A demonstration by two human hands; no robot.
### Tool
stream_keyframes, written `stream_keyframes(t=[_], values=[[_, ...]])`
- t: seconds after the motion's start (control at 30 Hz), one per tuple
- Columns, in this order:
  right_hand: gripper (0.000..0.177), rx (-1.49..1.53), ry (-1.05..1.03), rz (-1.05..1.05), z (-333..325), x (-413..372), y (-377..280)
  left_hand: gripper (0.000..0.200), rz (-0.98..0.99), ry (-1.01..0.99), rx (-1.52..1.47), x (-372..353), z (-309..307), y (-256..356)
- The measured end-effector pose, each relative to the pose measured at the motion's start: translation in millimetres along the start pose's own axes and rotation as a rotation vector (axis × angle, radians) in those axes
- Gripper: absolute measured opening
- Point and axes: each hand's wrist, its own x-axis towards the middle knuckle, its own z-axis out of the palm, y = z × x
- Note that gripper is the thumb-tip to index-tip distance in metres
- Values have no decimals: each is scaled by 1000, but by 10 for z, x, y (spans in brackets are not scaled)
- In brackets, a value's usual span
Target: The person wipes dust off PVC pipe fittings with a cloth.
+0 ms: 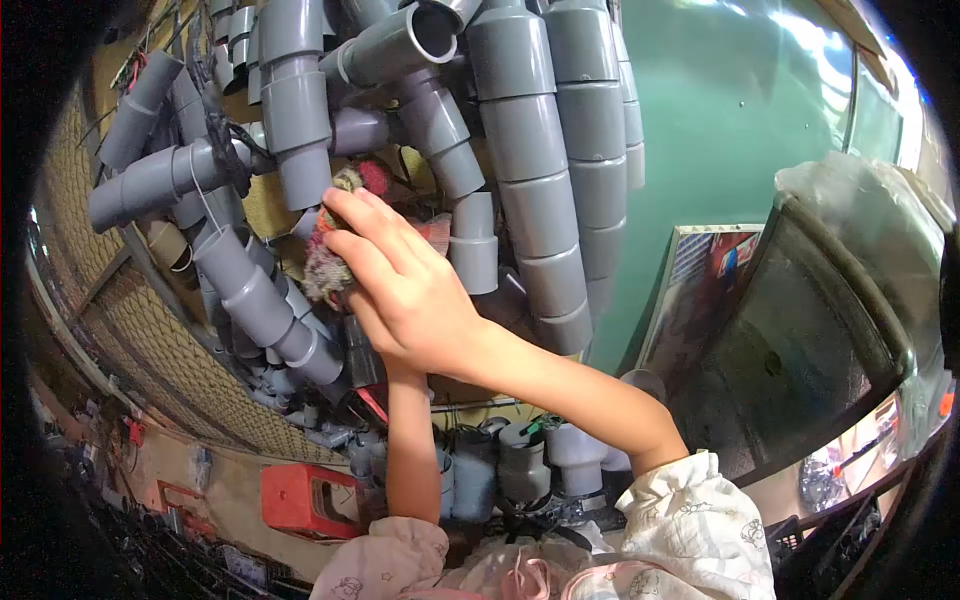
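Observation:
My right hand is closed over a bunched, multicoloured knitted cloth, its fingers bent across the top of it. The cloth is pressed up among hanging grey plastic pipe fittings; whether it wraps one of them is hidden. My left forearm rises from below and passes behind the right wrist. The left hand itself is covered by my right hand, so its fingers do not show. Just right of the hands hangs a grey elbow fitting. A dark fitting shows below the cloth.
Long strings of stacked grey couplings hang on the right, before a green panel. A wire mesh runs along the left. Below are a red plastic stool and larger grey fittings. A dark chair back stands right.

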Motion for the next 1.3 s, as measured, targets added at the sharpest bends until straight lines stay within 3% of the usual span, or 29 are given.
stream_keyframes(t=[0.17,0.3,0.37,0.43,0.5,0.6,0.67,0.77,0.87,0.93,1.0,1.07,1.17,1.2,1.23,1.27,1.3], values=[[38,-163,-45,-112,-15,-229,2,37,-7,-6,3,-3,-22,-3],[44,-113,-198,-93,-98,-463,21,36,-33,-27,-31,22,18,-114],[38,-118,-205,-112,-121,-445,37,35,-63,-44,-63,31,64,-184],[30,-105,-118,-134,-99,-412,40,34,-130,-70,-177,17,86,-211],[35,-88,-116,-125,-120,-341,7,32,-149,-157,-411,-14,87,-220],[42,-26,-86,32,-105,-168,-61,29,154,-107,131,-115,84,-246],[51,52,-53,113,-47,-48,-48,30,234,-75,325,-99,166,-69],[60,98,-11,328,35,-119,-28,33,180,-28,359,-105,155,-27],[59,-158,-78,136,-29,-399,-140,38,-102,-134,-29,-89,126,-6],[58,-161,-126,70,-121,-505,-99,43,137,-81,192,-102,165,13],[56,-135,-151,71,-194,-424,-88,39,68,-54,-7,-101,249,62],[53,20,-83,182,-152,-227,-63,37,294,37,292,-142,307,7],[43,340,51,317,-33,8,32,34,175,59,390,-176,296,-8],[34,217,32,372,-42,-8,-26,34,267,32,435,-159,247,-50],[32,88,19,244,-33,-83,-66,34,361,7,479,-151,215,-85],[28,-75,20,167,-45,-183,-127,34,60,-61,250,-174,207,84],[24,-228,24,85,-63,-296,-194,33,-66,-35,50,-240,263,268]])
